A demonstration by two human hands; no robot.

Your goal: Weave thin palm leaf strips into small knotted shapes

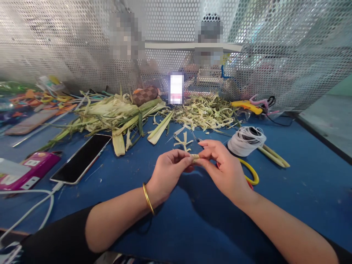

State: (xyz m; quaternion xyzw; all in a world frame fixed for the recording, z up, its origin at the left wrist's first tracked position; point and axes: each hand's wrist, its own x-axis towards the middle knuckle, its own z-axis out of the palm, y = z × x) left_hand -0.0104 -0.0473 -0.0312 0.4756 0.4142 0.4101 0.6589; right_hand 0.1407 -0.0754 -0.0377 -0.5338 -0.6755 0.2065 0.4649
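Observation:
Between the fingertips of both hands is a small folded strip of pale dried leaf (195, 157). My left hand (172, 167) pinches its left end, and a gold bangle circles that wrist. From the right, my right hand (224, 168) pinches the other end with thumb and fingers. Just beyond the fingers lies a small knotted leaf piece (183, 140) on the blue table. A pair of scissors with a yellow and red handle (254, 172) lies partly hidden behind my right hand. Close to it stands a spool of white cord (246, 141).
Long leaf strips (110, 113) and a heap of shredded trimmings (205, 112) lie along the back, before a perforated metal screen (170, 22). A phone (82, 157) on a cable and a purple power strip (35, 168) are at left. A yellow tool (246, 106) lies back right.

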